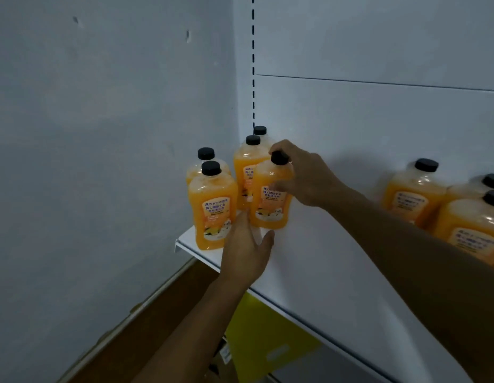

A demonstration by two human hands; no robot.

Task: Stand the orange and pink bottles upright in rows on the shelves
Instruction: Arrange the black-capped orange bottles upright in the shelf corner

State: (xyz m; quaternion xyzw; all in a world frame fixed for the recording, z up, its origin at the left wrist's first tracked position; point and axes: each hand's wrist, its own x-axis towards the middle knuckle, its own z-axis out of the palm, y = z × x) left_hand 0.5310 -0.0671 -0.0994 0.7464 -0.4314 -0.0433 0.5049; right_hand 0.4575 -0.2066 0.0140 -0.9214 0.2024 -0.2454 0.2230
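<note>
Gripped at the neck and shoulder by the right hand (pixel 303 175), fingers curled over the black cap (pixel 279 157), thumb across the front label: one orange bottle (pixel 269 201), slightly tilted, its base on the white shelf (pixel 323 261) near the left end. Left hand (pixel 247 244) below it, fingers straight and loosely spread, holding nothing, fingertips touching the lower edge of that bottle, thumb out to the right over the shelf. Just left of the held bottle, another orange bottle at the front (pixel 212 211), upright, close to the shelf's front corner. Behind it, a second one (pixel 205 158), mostly hidden. Behind the held bottle, two more in a line toward the back panel (pixel 378 120); only the cap of the rearmost visible. At the far right, well apart, a cluster of orange bottles (pixel 414 194), partly cut off by the frame edge. Grey wall (pixel 102 134) to the left. Below the shelf, something yellow (pixel 256 338), blurred.
</note>
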